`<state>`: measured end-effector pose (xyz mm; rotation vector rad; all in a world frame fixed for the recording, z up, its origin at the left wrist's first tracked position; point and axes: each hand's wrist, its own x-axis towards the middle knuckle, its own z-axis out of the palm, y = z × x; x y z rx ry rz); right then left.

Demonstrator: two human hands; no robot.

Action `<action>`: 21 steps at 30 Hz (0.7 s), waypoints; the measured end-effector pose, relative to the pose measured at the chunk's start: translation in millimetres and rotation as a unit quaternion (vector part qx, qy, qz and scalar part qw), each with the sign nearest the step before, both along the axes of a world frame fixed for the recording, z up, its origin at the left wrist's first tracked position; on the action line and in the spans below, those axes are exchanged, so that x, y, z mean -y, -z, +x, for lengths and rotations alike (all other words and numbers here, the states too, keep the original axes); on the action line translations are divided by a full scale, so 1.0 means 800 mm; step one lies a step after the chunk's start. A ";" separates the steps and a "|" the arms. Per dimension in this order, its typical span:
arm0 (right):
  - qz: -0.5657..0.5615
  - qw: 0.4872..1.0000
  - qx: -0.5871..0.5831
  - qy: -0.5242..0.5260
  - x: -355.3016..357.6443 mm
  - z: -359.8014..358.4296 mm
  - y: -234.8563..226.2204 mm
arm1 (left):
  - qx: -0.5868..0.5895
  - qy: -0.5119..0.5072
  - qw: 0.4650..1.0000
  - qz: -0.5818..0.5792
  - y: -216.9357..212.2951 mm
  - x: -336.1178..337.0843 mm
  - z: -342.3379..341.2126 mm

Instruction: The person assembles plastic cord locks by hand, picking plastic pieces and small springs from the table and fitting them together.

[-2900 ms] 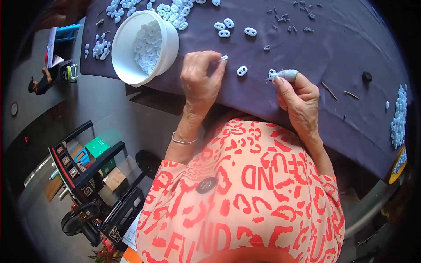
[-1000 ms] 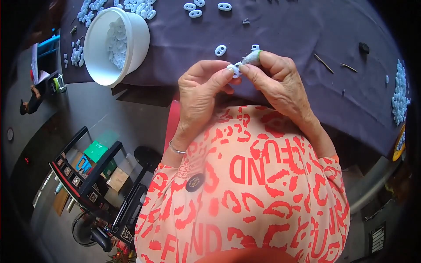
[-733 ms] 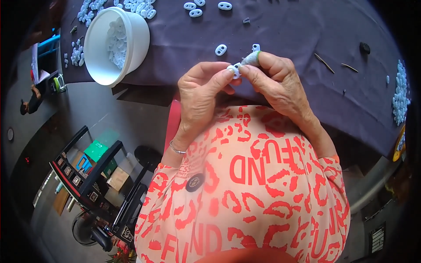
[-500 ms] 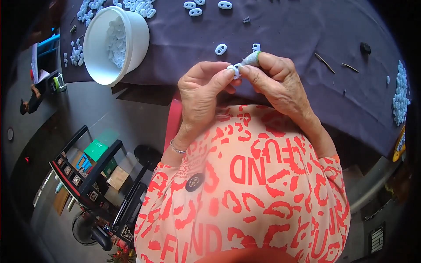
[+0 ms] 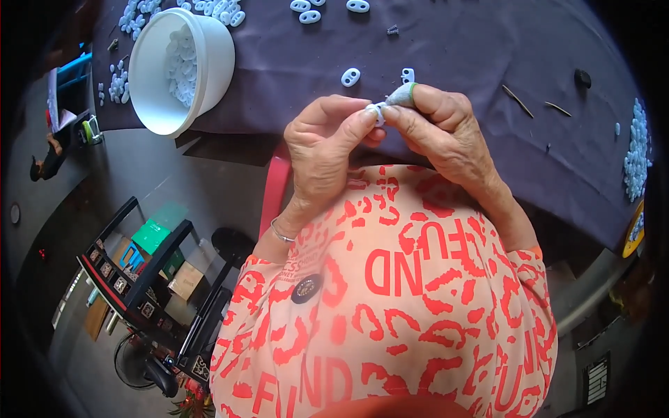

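Nearest the camera, above the orange-and-white patterned shirt [image 5: 390,292], the two hands meet over the near edge of the tabletop. The left hand [image 5: 324,150] is closed in a pinch, thumb and forefinger gripping a small white plastic piece [image 5: 377,111]. The right hand [image 5: 442,132] is also closed, its fingertips touching the same piece from the other side, and its forefinger wears a grey fabric fingertip cover with a green rim [image 5: 401,95]. The piece sits between both hands, held just above the dark purple cloth [image 5: 474,49] covering the tabletop. Just beyond the hands, two loose white oval two-holed plastic parts [image 5: 350,76] lie on the cloth. Two thin brown sticks [image 5: 517,101] lie off to the right. Farther left stands a white round plastic bowl [image 5: 209,63] holding more white parts, and a heap of white parts [image 5: 635,150] lies at the far right edge.
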<state>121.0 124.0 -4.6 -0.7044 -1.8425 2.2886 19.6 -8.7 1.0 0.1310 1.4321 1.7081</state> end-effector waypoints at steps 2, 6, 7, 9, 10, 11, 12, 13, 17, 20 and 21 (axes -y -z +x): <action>0.009 1.000 -0.010 -0.004 -0.001 -0.001 0.002 | 0.005 -0.002 1.000 0.000 0.002 -0.002 -0.001; 0.031 0.999 0.012 -0.023 -0.003 -0.005 0.002 | 0.029 -0.015 0.999 -0.009 0.001 0.000 0.001; 0.053 0.998 0.001 -0.027 -0.004 -0.006 0.003 | 0.029 -0.013 1.000 -0.002 0.001 -0.002 -0.001; 0.119 0.992 -0.030 -0.031 -0.005 -0.010 0.003 | 0.046 -0.011 0.999 0.005 -0.001 -0.002 -0.005; 0.182 0.981 -0.057 -0.033 -0.006 -0.012 0.002 | 0.067 -0.007 0.998 0.008 -0.002 -0.002 -0.006; 0.184 0.980 -0.060 -0.034 -0.006 -0.013 0.000 | 0.064 -0.009 0.998 0.011 0.000 -0.001 -0.009; 0.220 0.974 -0.051 -0.029 -0.006 -0.014 -0.005 | 0.098 -0.017 0.995 0.027 0.003 0.000 -0.011; 0.256 0.966 -0.043 -0.023 -0.006 -0.014 -0.008 | 0.133 -0.025 0.990 0.042 0.005 0.001 -0.013; 0.427 0.902 -0.059 -0.024 0.001 -0.014 -0.012 | 0.157 -0.028 0.986 0.052 -0.005 -0.005 -0.011; 0.475 0.879 -0.028 -0.033 0.007 -0.012 -0.008 | 0.185 -0.024 0.980 0.067 -0.006 -0.007 -0.008; 0.476 0.878 -0.027 -0.033 0.007 -0.010 -0.009 | 0.179 -0.017 0.982 0.066 -0.004 -0.007 -0.007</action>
